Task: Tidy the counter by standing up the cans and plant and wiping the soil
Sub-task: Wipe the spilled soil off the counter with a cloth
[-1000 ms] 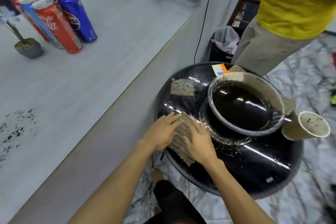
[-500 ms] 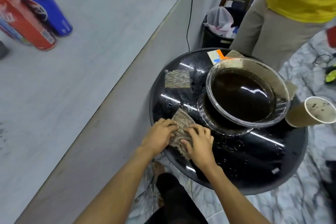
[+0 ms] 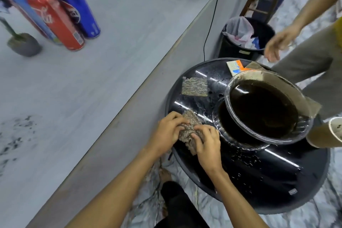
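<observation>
My left hand (image 3: 167,133) and my right hand (image 3: 208,146) both grip a bunched brown-grey wiping cloth (image 3: 188,131) over the near edge of a black round table (image 3: 259,181). On the grey counter (image 3: 111,61), several red and blue cans (image 3: 61,16) stand upright at the far left. Beside them stands a small grey potted plant (image 3: 25,43). Dark soil (image 3: 16,135) is scattered on the counter's near left part.
A clear bowl of dark water (image 3: 262,109) sits on the black table, with a second flat cloth (image 3: 194,86) and a paper cup (image 3: 327,134). A black bin (image 3: 244,40) and another person's hand (image 3: 277,44) are behind it. A cable (image 3: 212,16) hangs off the counter.
Both hands have gathered the cloth from lying flat on the black table into a crumpled bunch. The view has swung back left. Another person's hand has come into view.
</observation>
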`<control>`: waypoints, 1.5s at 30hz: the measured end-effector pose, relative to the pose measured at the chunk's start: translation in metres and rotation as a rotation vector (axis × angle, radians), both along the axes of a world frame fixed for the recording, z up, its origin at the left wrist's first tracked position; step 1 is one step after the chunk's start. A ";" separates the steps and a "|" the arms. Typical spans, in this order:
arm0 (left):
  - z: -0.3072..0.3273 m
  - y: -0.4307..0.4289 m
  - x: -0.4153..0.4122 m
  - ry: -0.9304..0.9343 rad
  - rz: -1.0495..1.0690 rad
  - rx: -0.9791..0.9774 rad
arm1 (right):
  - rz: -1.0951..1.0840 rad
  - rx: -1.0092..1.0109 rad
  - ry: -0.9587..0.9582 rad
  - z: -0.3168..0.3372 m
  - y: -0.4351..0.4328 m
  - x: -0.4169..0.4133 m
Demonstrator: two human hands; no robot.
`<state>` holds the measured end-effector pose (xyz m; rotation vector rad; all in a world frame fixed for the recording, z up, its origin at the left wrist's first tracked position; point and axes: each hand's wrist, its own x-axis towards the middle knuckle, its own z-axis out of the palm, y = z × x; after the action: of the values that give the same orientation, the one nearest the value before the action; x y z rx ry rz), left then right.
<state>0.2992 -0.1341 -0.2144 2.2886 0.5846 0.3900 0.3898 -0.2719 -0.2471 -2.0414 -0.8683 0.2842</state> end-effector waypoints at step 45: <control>0.149 0.236 -0.280 0.088 0.728 -0.093 | 0.957 -0.301 -0.668 0.158 0.287 -0.149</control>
<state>0.0189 0.1024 -0.0650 1.9454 1.4509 0.5860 0.2405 0.0147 -0.0894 -1.8423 -2.3235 0.2454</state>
